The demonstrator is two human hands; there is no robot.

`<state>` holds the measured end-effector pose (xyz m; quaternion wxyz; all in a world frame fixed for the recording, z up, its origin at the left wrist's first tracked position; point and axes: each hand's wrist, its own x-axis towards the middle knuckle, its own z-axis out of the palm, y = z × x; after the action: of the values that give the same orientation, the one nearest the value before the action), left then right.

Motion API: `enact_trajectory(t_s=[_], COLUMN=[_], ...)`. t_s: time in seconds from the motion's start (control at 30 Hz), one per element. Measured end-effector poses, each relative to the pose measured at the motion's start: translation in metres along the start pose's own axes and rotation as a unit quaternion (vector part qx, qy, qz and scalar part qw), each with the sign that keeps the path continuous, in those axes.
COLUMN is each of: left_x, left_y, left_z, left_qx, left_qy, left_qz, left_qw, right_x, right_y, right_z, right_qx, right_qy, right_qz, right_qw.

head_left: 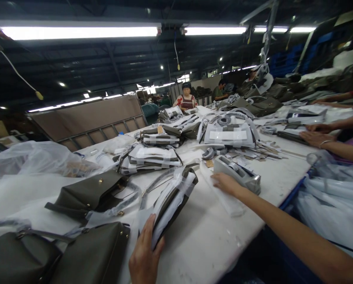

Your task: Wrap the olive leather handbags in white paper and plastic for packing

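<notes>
In the head view I am holding the wrapped bag (174, 199) near its lower end, my left hand (143, 254) closing around it with fingers on one side and thumb on the other. For a steady hold I should be pressing the layers together evenly, without creasing them. My right hand (226, 184) is reaching over the white strip (225, 201), beside the tape dispenser (243, 175); I cannot tell whether it is pinching anything. The bag is tilting above the near part of the desk (203, 240), right of the loose bags (95, 252). It is showing dark olive edges between pale wrapping layers, and a clear band is crossing its upper part.
</notes>
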<state>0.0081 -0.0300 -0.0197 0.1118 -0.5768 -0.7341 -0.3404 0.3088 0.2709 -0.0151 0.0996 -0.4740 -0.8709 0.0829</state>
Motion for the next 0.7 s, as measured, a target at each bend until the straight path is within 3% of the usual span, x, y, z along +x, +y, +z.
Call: enact_trajectory(t_s=[0.1, 0.2, 0.4, 0.5, 0.63, 0.7], left_x=[0.0, 0.001, 0.003, 0.005, 0.006, 0.006], left_y=[-0.001, -0.004, -0.002, 0.001, 0.001, 0.001], left_z=[0.0, 0.0, -0.006, -0.007, -0.007, -0.007], left_qx=[0.005, 0.008, -0.014, -0.02, -0.016, -0.015], left_qy=[-0.008, -0.023, -0.009, 0.0, -0.004, -0.006], left_qz=[0.006, 0.01, -0.002, -0.009, -0.015, -0.015], left_qw=[1.0, 1.0, 1.0, 1.0, 1.0, 1.0], right_x=[-0.013, -0.018, -0.048, -0.086, -0.135, -0.145], right_y=[0.006, 0.002, -0.03, -0.057, -0.086, -0.091], right_z=[-0.003, -0.01, -0.03, -0.027, -0.015, -0.008], right_qx=[0.006, 0.003, 0.022, 0.043, 0.168, 0.21], right_qy=[0.008, 0.054, 0.092, 0.047, -0.115, -0.115], right_qz=[-0.024, -0.018, -0.072, -0.123, -0.188, -0.166], right_qw=[1.0, 0.998, 0.993, 0.99, 0.961, 0.957])
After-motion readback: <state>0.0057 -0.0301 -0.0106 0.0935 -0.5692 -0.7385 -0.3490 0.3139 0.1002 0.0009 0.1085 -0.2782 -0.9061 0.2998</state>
